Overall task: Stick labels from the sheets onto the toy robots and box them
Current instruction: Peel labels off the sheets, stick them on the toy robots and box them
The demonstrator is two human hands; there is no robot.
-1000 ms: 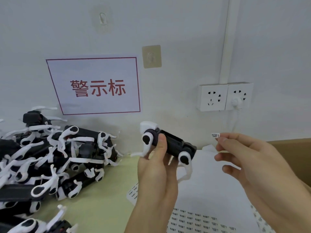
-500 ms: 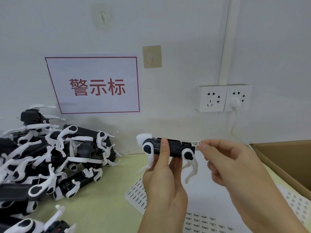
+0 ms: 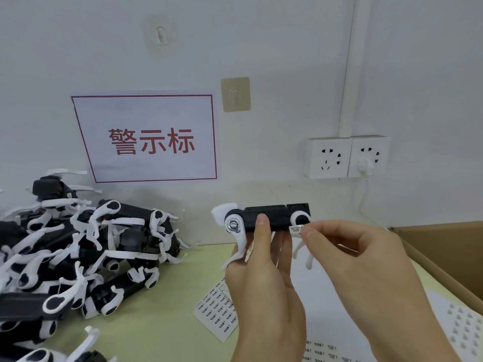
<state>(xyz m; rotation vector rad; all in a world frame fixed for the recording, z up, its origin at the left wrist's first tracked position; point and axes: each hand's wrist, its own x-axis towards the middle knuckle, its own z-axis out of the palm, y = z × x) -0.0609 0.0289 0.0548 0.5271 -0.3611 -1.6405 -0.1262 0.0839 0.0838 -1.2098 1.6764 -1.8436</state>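
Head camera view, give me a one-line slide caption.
Left hand holds a toy robot while the right hand brings a label to it.

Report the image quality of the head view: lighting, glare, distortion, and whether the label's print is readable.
Head view: even, soft light with faint shadows; a small glint on the held toy robot's metal screw; wide-angle bend in the wall conduit; the label pinched by the right hand reads "BATTERY COVER", slightly soft; the label sheets print is too small to read.

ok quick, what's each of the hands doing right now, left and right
Left hand: holding the toy robot, thumb across its black body.
Right hand: pinching a small label against the toy's underside edge.
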